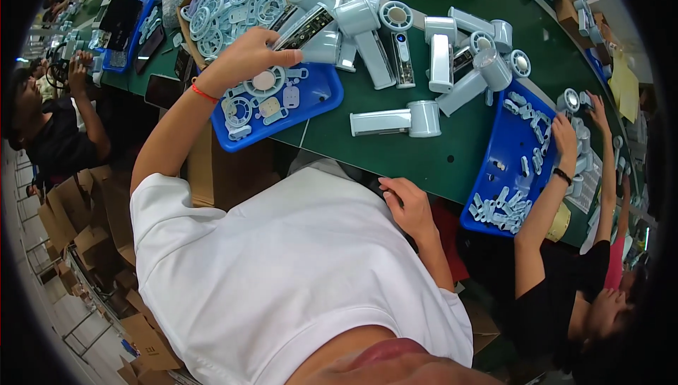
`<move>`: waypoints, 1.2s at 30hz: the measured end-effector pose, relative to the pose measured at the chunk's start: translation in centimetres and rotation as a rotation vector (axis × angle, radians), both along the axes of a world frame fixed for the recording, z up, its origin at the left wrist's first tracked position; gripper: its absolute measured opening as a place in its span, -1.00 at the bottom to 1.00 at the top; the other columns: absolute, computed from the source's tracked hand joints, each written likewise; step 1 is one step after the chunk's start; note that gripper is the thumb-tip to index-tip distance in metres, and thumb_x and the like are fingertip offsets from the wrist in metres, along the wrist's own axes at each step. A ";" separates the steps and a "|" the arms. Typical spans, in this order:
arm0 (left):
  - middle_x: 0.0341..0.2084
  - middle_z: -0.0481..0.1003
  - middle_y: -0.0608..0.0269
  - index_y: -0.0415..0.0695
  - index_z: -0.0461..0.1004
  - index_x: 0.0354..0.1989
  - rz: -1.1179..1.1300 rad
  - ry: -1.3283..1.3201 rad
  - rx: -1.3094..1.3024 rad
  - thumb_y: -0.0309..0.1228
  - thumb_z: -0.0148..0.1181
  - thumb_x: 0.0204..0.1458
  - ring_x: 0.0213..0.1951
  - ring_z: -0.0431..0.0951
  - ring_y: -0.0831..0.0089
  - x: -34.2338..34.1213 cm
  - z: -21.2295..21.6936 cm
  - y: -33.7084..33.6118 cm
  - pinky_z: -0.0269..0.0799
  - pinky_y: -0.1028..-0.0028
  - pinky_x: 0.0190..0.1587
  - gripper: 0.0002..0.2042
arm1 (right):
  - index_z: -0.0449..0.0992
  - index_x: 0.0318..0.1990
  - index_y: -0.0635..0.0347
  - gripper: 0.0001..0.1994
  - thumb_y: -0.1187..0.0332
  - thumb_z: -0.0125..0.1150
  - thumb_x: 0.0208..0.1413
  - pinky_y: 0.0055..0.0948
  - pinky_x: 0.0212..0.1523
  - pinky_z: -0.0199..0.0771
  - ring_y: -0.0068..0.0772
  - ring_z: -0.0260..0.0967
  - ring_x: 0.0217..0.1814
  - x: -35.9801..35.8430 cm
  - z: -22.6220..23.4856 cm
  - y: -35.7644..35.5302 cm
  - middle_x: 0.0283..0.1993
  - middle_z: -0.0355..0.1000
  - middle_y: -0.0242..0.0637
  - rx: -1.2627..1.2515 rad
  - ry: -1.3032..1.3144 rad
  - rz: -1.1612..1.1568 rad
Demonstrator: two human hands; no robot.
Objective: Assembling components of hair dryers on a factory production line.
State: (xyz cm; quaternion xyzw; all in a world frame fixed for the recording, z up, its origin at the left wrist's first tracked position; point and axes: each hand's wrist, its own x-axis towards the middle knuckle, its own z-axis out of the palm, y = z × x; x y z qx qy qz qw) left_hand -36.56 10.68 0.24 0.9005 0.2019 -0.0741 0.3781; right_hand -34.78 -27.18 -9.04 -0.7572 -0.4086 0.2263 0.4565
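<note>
My left hand (253, 54) reaches over a blue tray (326, 90). Its thumb and fingers close on the lower end of a pale blue handheld fan (305, 30), whose handle is uncovered and shows a circuit board. Beneath that hand, the tray holds a round fan part (265, 83), a ring-shaped grille (237, 111) and small flat pale pieces. My right hand (411, 207) rests at the table's near edge, fingers loosely bent and apart, holding nothing. Closest to it on the table lies a handheld fan (395, 120) on its side.
A cardboard box (185, 32) full of ring grilles stands at the back left. Several more fans (466, 81) lie across the green table (339, 148). To the right, a co-worker's arm (540, 226) reaches over a blue tray (487, 186) of small parts. Another person (60, 116) sits far left.
</note>
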 end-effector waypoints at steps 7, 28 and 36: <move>0.01 0.31 -0.07 -0.31 0.50 -0.35 -0.060 -0.201 0.293 -0.21 0.28 -0.22 0.01 0.34 0.14 -3.3 0.3 -0.9 0.24 0.35 0.01 -0.63 | 0.50 -0.21 0.26 -0.75 0.62 0.14 -0.11 -0.42 -0.32 0.42 -0.23 0.42 -0.34 0.3 1.3 -1.0 -0.36 0.47 -0.18 0.126 -0.110 -0.088; -0.10 0.42 0.06 -0.27 0.19 0.06 0.071 -0.314 -1.324 -0.34 0.17 -0.02 0.01 0.40 0.32 -6.5 -6.5 -20.7 0.27 0.37 0.09 -0.51 | 0.19 0.14 0.34 -0.27 -0.15 0.04 0.04 -0.27 0.06 0.26 -0.04 0.30 0.05 -4.5 2.8 2.9 -0.01 0.34 0.03 0.199 0.146 -0.220; -0.31 0.49 0.06 -0.27 0.35 -0.12 -0.144 -0.124 -0.509 -0.42 0.31 -0.25 -0.31 0.52 0.31 -8.0 -8.5 -18.4 0.38 0.46 -0.17 -0.54 | 0.43 -0.09 0.30 -0.72 0.37 0.05 0.06 -0.13 0.02 0.20 -0.02 0.28 0.00 -1.9 1.4 -6.9 -0.09 0.39 -0.08 -0.552 -0.847 -0.817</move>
